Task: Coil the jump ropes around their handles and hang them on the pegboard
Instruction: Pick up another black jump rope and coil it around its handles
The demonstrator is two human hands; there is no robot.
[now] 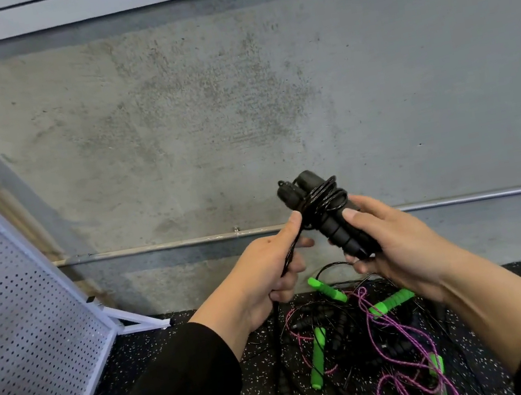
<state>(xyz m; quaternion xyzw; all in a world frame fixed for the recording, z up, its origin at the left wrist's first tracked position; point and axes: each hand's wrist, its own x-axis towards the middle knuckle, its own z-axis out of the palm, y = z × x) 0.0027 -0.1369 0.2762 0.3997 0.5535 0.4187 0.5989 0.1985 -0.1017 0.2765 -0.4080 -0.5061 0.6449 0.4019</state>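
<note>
Pegboard at left; tangled ropes on floor below both hands

This looks like a gym room. Below the fingers, jump ropes lie in a heap on a black speckled rubber floor. A bare concrete wall stands behind.

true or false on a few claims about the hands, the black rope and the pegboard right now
1. The right hand grips the black handles. True.
2. The left hand is empty. False: it holds the black cord.
3. Cord is wound around the handles. True.
4. The white pegboard has ropes hanging on it. False: none show on it.
5. Green handles lie on the floor. True.
</note>
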